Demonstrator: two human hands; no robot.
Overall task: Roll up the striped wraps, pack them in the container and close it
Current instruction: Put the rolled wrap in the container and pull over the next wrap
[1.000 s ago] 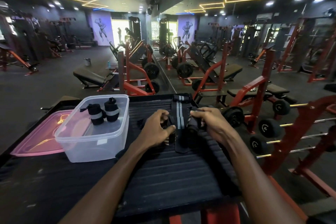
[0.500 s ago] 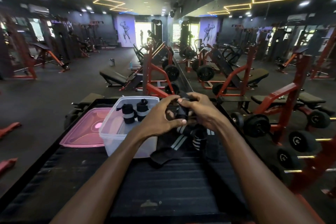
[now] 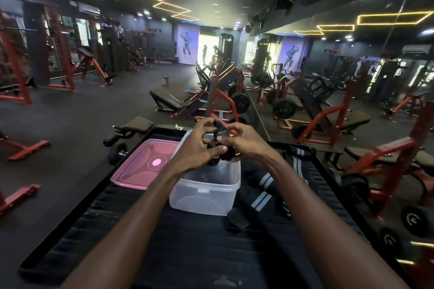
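Both hands, left (image 3: 197,148) and right (image 3: 246,142), pinched one wrap (image 3: 220,132) together above the tub (image 3: 204,195). Best kept taut while rolling, I judged; loose wraps (image 3: 260,191) lay right, lid (image 3: 143,166) left.

Two hands (image 3: 197,148) (image 3: 246,145), one clear container (image 3: 206,197), one pink lid (image 3: 145,164), one held wrap (image 3: 220,130), two loose striped wraps (image 3: 263,192) (image 3: 299,155).
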